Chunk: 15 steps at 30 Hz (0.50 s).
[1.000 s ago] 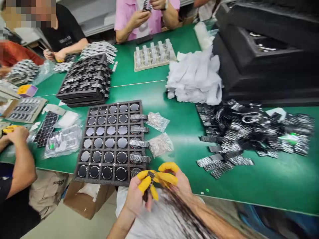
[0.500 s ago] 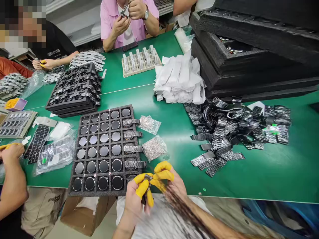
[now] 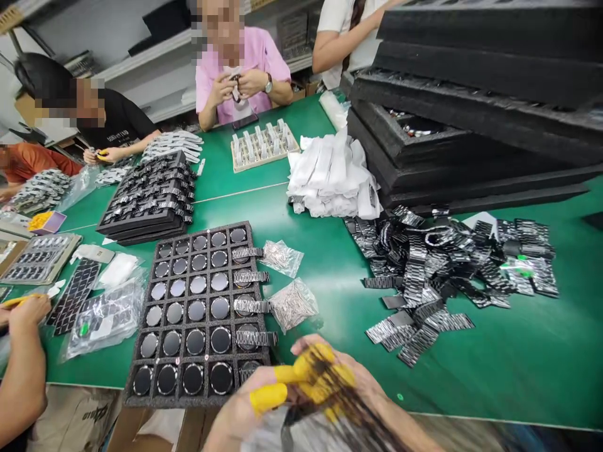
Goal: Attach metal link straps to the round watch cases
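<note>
Yellow finger cots cover fingertips on both my hands, which meet low in front of the foam tray. My left hand [image 3: 254, 402] is closed around a dark metal watch band [image 3: 294, 397], only partly visible between the hands. My right hand [image 3: 351, 370] is closed against it with bent fingers; blurred dark hair strands cross in front and hide what its fingertips hold. Beside my left hand lies the grey foam tray [image 3: 183, 370] with rows of dark round watch heads [image 3: 193, 378]. Bands [image 3: 254, 339] are laid over the watches in its right column.
Bags of small metal pins [image 3: 293, 304] lie right of the tray. A heap of black metal bands [image 3: 419, 263] spreads at right, near white wrapped strips [image 3: 332, 176] and stacked black foam trays [image 3: 452, 138]. Co-workers sit across and left; one's arm [image 3: 26, 358] reaches in.
The view has tipped upward, so the table things sit lower. My hands have drawn closer together, and hair now covers more of the right fingers. The co-worker in pink has lowered their hands.
</note>
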Motion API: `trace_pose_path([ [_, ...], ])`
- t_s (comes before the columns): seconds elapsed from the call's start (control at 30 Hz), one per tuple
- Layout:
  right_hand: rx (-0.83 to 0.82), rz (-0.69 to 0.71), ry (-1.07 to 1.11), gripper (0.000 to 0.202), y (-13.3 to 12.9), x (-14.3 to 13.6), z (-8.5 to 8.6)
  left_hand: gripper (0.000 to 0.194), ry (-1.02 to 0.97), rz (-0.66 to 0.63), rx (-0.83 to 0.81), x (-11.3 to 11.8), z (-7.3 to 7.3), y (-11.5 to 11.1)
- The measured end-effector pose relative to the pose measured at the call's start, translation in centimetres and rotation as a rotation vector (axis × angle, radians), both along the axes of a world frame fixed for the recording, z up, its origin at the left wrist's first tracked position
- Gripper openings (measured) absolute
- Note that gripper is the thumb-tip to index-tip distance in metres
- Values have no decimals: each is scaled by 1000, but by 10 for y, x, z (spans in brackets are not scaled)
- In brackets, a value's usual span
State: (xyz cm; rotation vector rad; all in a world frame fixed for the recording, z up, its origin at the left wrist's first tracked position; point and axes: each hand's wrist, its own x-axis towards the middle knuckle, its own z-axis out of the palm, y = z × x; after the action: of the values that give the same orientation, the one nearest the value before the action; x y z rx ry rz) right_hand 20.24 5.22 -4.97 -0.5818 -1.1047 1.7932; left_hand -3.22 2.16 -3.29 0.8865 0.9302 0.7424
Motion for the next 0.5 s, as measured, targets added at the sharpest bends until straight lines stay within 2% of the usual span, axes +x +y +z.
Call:
trace_pose_path([
  [0.03,10,-13,24,24,-1,5,0,37,199,-56,166,-7,9,21],
  [0.1,7,-55,71,26,-2,13,2,37,688,-58,495,-20,28,78],
  [0.17,-17,-134,123,28,0,17,4,41,1235,-78,676,-29,42,145],
  [0.27,-70,-267,164,24,5,20,5,40,1467,-66,696,-35,47,234],
  [0.33,-121,-292,130,24,4,20,3,30,1586,-125,670,-35,43,272],
  [0.4,-240,-312,101,29,-1,20,-1,24,1679,-212,646,-34,36,292],
  [0.5,-455,-351,117,40,-14,21,-5,28,1773,-327,648,-35,30,304],
])
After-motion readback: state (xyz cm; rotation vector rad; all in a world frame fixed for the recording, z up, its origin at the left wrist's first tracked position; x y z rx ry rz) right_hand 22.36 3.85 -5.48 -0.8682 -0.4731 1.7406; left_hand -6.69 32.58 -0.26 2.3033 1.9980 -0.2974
